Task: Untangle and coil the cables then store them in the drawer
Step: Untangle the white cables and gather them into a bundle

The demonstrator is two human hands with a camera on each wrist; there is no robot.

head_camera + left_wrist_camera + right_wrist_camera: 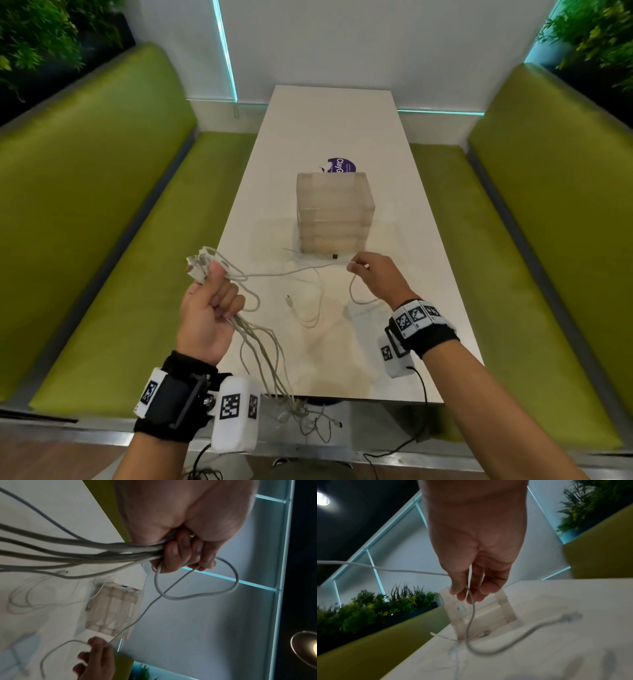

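My left hand [212, 301] [185, 555] grips a bundle of white cables [263, 356] [85, 550] in a fist, above the table's left edge. Their plug ends [198, 265] stick up past my thumb, and the long tails hang over the near edge. One white cable [291, 271] [137, 616] runs from that fist across to my right hand [370, 274] [471, 591], which pinches it between thumb and fingertips. Its free end [570, 618] loops down onto the table. A translucent drawer unit [334, 212] [113, 609] [458, 614] stands just beyond my right hand, with its drawers closed.
More loose white cable [308, 308] lies on the white table [428, 274] between my hands. A purple round sticker [340, 165] sits behind the drawer unit. Green benches [102, 240] flank the table on both sides, and a white wall closes the far end.
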